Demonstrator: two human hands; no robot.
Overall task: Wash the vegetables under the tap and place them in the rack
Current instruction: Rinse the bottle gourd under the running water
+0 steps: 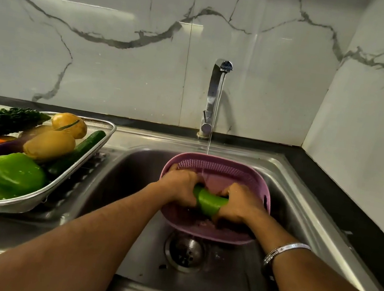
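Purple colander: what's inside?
Inside the purple colander, both hands, left hand and right hand, grip a green vegetable. They cover much of the floor.

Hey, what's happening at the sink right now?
A person is washing a green vegetable, gripping one end with the left hand and the other with the right hand. They hold it over a purple colander sitting in the sink, with the tap running a thin stream. On the left, a metal rack already holds a green bell pepper, potatoes, a cucumber and a bitter gourd.
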